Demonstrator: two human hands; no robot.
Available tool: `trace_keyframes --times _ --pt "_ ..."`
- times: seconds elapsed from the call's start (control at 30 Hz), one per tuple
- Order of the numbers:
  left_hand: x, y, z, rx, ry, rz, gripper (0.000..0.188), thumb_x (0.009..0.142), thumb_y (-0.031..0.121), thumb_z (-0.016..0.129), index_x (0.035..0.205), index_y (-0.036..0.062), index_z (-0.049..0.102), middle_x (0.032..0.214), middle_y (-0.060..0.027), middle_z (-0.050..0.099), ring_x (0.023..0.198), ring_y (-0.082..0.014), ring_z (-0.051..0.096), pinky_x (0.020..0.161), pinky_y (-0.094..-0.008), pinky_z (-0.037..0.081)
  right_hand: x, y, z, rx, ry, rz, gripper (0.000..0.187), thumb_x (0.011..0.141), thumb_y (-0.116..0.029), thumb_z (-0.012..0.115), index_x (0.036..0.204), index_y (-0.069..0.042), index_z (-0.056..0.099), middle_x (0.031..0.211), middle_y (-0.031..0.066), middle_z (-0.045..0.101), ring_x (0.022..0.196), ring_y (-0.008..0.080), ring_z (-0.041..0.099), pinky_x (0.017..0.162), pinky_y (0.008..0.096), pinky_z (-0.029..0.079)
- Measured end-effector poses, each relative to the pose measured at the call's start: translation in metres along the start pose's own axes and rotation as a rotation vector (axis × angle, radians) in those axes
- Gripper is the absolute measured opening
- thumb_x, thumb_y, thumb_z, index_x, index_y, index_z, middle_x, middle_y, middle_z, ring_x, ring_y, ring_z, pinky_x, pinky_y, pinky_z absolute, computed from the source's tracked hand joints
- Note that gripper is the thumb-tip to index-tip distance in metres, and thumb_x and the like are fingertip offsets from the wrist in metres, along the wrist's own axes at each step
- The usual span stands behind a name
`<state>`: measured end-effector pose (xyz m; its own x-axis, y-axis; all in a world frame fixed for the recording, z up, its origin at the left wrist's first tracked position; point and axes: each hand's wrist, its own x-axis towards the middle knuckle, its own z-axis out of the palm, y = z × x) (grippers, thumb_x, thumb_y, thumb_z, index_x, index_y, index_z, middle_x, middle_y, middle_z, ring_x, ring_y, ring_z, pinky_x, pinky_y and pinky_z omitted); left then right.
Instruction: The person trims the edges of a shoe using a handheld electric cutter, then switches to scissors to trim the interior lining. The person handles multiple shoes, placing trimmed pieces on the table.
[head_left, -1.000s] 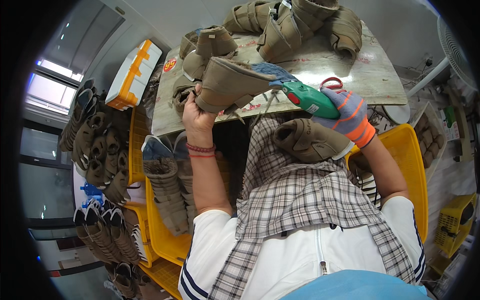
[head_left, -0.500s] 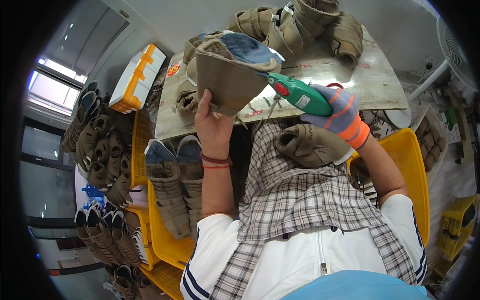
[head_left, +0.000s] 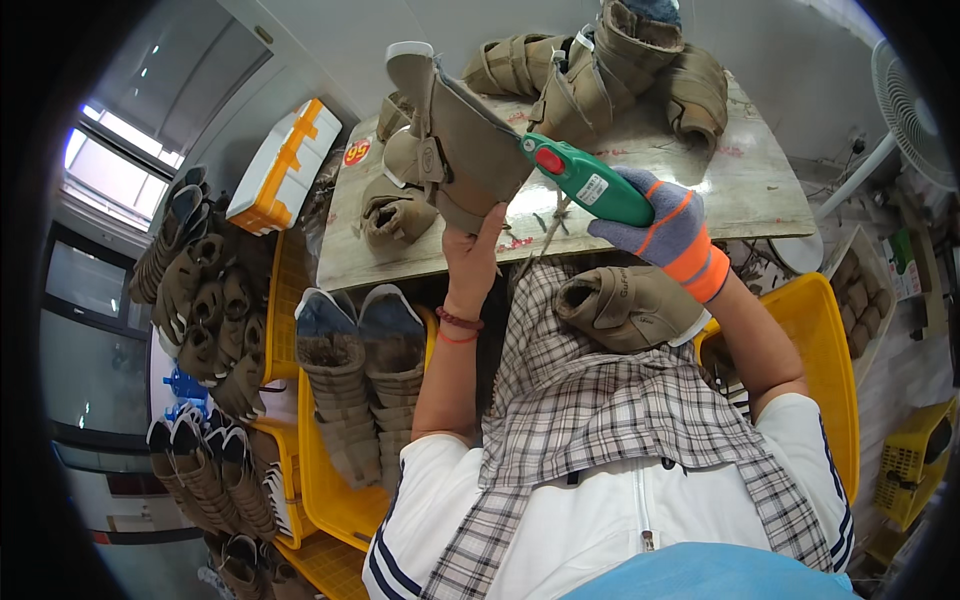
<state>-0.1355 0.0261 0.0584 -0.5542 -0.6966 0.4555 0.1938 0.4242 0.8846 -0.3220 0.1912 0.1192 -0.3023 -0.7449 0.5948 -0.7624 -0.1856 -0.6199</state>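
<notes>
My bare left hand (head_left: 470, 262) holds a brown boot (head_left: 478, 150) by its shaft above the table's near edge. The boot is tilted, its pale sole up at the top left and a strap on its side. My right hand (head_left: 660, 225), in a grey and orange glove, is wrapped round a green handheld tool (head_left: 600, 187) with a red button. The tool's tip is at the edge of the boot's shaft. Another brown boot (head_left: 625, 305) lies on my checked apron (head_left: 610, 400), below the tool.
Several brown boots (head_left: 610, 90) lie on the worn table (head_left: 740, 180). Stacked boots (head_left: 340, 400) stand in a yellow crate (head_left: 325, 515) at my left; another yellow crate (head_left: 825, 370) is at my right. More boots (head_left: 205, 290) are piled far left. A fan (head_left: 905, 100) stands at right.
My left hand has turned the boot: its fleecy lined opening faced up before, and now its strapped side shows with the sole end raised. The tool has shifted slightly left.
</notes>
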Motion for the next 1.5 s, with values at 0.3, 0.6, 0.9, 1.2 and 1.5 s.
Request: trace_keyframes --times 0.3,0.6,0.9,1.2,1.5 --pt "0.001 -0.03 0.02 0.572 0.006 0.43 0.028 0.09 0.013 0.054 0.116 0.0053 0.059 0.118 -0.0163 0.055 0.11 -0.0359 0.048 0.095 -0.0482 0.036 0.005 -0.009 0.002 0.236 0.0 0.26 0.056 0.068 -0.039 0.079 0.108 -0.003 0.063 0.074 0.0064 0.067 0.063 0.0102 0.063 0.059 0.024 0.05" --pt "-0.019 -0.041 0.026 0.721 -0.177 0.526 0.029 0.091 0.014 0.051 0.118 0.0045 0.058 0.124 -0.0167 0.053 0.113 -0.0365 0.046 0.097 -0.0466 0.033 0.013 0.002 0.004 0.41 -0.006 0.355 0.055 0.07 -0.039 0.079 0.106 -0.001 0.062 0.072 0.0039 0.066 0.06 0.0056 0.059 0.056 0.0221 0.048" --pt "-0.008 -0.061 0.01 0.396 0.036 0.237 0.026 0.086 0.012 0.061 0.109 -0.0006 0.06 0.113 -0.0144 0.059 0.1 -0.0289 0.055 0.088 -0.0389 0.042 0.011 0.021 -0.006 0.235 0.09 0.311 0.053 0.07 -0.038 0.079 0.107 -0.004 0.062 0.072 0.0011 0.063 0.063 0.0054 0.057 0.057 0.0221 0.047" --pt "0.163 -0.075 -0.056 0.97 0.367 0.391 0.039 0.076 0.017 0.069 0.106 -0.0041 0.055 0.1 -0.0193 0.056 0.097 -0.0351 0.05 0.087 -0.0441 0.038 -0.024 0.059 -0.041 0.311 0.147 0.529 0.042 0.076 -0.029 0.076 0.1 0.001 0.06 0.078 0.0037 0.067 0.067 0.0064 0.061 0.06 0.0211 0.048" --pt "0.144 -0.177 0.102 -0.401 0.108 -0.611 0.04 0.071 0.015 0.077 0.103 -0.0023 0.062 0.097 -0.0038 0.062 0.087 -0.0141 0.055 0.081 -0.0282 0.041 -0.052 0.085 -0.048 0.119 0.166 0.639 0.04 0.077 -0.027 0.075 0.101 0.0 0.06 0.069 -0.0002 0.06 0.055 0.0041 0.05 0.05 0.0202 0.04"
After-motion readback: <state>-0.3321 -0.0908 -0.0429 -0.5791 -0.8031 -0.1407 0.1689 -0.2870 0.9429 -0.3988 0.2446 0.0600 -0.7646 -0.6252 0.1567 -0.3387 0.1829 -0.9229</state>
